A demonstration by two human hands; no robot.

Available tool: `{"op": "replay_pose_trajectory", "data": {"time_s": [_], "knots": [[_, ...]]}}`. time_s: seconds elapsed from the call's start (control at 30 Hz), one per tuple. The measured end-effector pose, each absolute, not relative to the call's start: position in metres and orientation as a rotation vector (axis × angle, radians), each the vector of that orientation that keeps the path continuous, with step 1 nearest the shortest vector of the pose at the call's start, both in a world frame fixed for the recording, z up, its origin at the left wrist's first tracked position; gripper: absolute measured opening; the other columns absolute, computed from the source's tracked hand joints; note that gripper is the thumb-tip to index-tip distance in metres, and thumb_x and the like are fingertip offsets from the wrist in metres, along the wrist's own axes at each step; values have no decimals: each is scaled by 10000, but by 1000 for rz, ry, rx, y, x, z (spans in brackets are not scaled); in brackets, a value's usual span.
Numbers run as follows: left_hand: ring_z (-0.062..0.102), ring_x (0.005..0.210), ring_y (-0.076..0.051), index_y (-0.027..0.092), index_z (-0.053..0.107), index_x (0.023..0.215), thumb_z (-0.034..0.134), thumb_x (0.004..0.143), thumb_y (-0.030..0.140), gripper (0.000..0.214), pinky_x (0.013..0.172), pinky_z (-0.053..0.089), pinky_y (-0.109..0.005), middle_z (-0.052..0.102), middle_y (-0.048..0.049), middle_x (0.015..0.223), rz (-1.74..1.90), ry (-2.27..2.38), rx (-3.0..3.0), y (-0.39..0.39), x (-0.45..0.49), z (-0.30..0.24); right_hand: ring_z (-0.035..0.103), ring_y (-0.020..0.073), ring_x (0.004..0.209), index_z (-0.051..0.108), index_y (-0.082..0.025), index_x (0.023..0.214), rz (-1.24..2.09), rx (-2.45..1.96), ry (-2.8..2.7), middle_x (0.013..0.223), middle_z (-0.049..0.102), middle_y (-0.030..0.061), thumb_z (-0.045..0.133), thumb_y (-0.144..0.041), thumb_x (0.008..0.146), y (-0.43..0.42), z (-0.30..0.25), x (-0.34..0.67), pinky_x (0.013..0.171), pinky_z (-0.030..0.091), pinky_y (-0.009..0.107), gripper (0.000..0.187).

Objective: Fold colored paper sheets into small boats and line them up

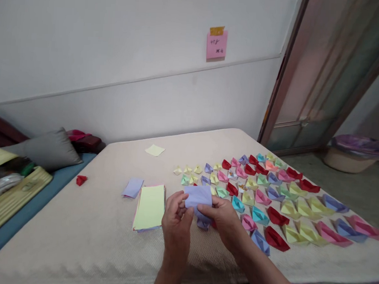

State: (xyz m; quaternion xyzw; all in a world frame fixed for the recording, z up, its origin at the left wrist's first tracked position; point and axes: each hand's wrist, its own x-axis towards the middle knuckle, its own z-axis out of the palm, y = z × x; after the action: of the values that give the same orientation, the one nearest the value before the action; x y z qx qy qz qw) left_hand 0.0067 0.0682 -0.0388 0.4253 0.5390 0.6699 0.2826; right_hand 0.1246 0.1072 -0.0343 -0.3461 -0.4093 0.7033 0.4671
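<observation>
Between my two hands is a small lilac sheet of paper (199, 195), raised over the near part of the table. My left hand (177, 212) pinches its left edge with the thumb in front. On the right side, my right hand (221, 217) grips the sheet, its thumb lying across the lower part. Just left of my hands lies a stack of paper (150, 207) with a pale yellow sheet on top. Beside that stack rests a lilac piece of paper (133, 188). Rows of folded paper boats (263, 197) in several colours spread to the right, some partly hidden behind my hands.
A cream cloth covers the table (74, 233). A yellow paper square (154, 150) lies toward the back, and a crumpled red paper piece (81, 180) at left. A pink note (216, 44) is taped to the wall. A lined bin (352, 156) stands on the floor at right.
</observation>
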Motion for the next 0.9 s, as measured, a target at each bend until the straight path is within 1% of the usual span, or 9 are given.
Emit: {"op": "replay_pose_trajectory", "data": {"time_s": [0.07,0.23,0.37,0.5,0.63,0.73,0.8,0.83,0.9], "knots": [[586,964,-200,195,679,928,674,683,203,245,801,475,-295,596,-96,1130,1792,1493,1157,69,5,-39,461,106,485,663,-121,677,1679,-856,-1054,563,576,-2,735,-301,605,108,-34,125,480,372,235,207],[564,1060,-221,180,695,876,704,657,202,221,893,458,-326,599,-89,1141,1787,1355,956,70,7,-39,427,95,515,669,-126,699,1615,-848,-1128,590,548,-10,704,-272,657,109,-41,125,494,339,225,156],[555,1090,-218,188,691,930,687,684,217,247,943,425,-338,603,-78,1159,1782,1264,891,70,6,-41,426,103,534,673,-124,708,1588,-850,-1181,597,535,-11,701,-255,653,110,-45,124,501,334,229,145],[548,1091,-228,175,707,889,681,690,229,207,946,413,-348,613,-86,1146,1748,1338,935,69,4,-43,450,112,559,679,-125,701,1577,-855,-1211,625,556,-4,701,-264,662,110,-47,122,518,348,230,146],[556,1063,-232,165,709,839,669,704,239,159,934,411,-359,630,-88,1104,1710,1359,945,68,2,-43,462,113,558,687,-135,706,1597,-849,-1221,625,570,-7,700,-260,667,111,-49,121,522,354,232,131],[555,1039,-214,167,704,798,663,710,230,116,920,407,-329,635,-68,1074,1699,1340,951,68,2,-42,461,108,550,688,-135,703,1602,-845,-1215,611,571,-9,694,-234,665,112,-49,120,516,351,229,106],[570,960,-191,164,696,776,657,720,232,97,866,421,-301,649,-49,980,1686,1322,962,68,3,-40,472,108,552,682,-134,713,1623,-832,-1184,623,588,-5,689,-210,659,111,-47,120,515,354,226,93],[576,893,-176,160,692,772,656,723,238,98,820,432,-287,653,-38,908,1670,1315,955,67,3,-40,489,113,565,680,-138,752,1643,-811,-1155,648,605,-2,686,-196,657,111,-46,120,524,364,227,111],[566,766,-150,153,687,777,665,719,246,112,732,437,-266,644,-17,782,1631,1292,906,67,3,-38,529,124,605,669,-154,857,1696,-759,-1085,704,634,0,691,-165,640,110,-44,119,553,387,230,218]]}}
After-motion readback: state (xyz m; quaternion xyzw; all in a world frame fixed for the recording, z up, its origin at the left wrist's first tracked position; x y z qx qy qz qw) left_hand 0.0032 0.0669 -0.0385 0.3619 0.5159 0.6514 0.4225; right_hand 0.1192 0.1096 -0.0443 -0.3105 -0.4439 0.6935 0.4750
